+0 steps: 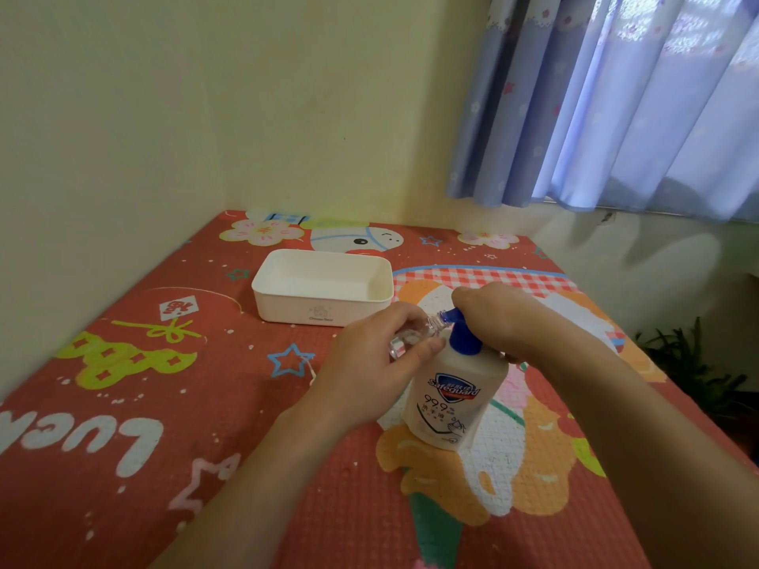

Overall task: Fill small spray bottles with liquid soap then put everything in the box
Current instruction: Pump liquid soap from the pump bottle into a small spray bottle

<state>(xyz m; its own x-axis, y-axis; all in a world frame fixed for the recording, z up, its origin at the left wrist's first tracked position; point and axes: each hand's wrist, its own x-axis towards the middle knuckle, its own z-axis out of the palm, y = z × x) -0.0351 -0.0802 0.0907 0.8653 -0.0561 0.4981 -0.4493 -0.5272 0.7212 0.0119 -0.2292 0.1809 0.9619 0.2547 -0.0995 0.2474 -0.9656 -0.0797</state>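
Now | left hand (pixel 369 363) grips clear bottle (pixel 415 334), tilted, mouth at blue pump (pixel 462 334) | right hand (pixel 501 318) presses pump | box (pixel 320 310) behind

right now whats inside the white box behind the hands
The white box shows only bare white floor and walls; nothing lies in the visible part. Its near wall hides a strip of the floor just behind it, so something flat there cannot be ruled out.
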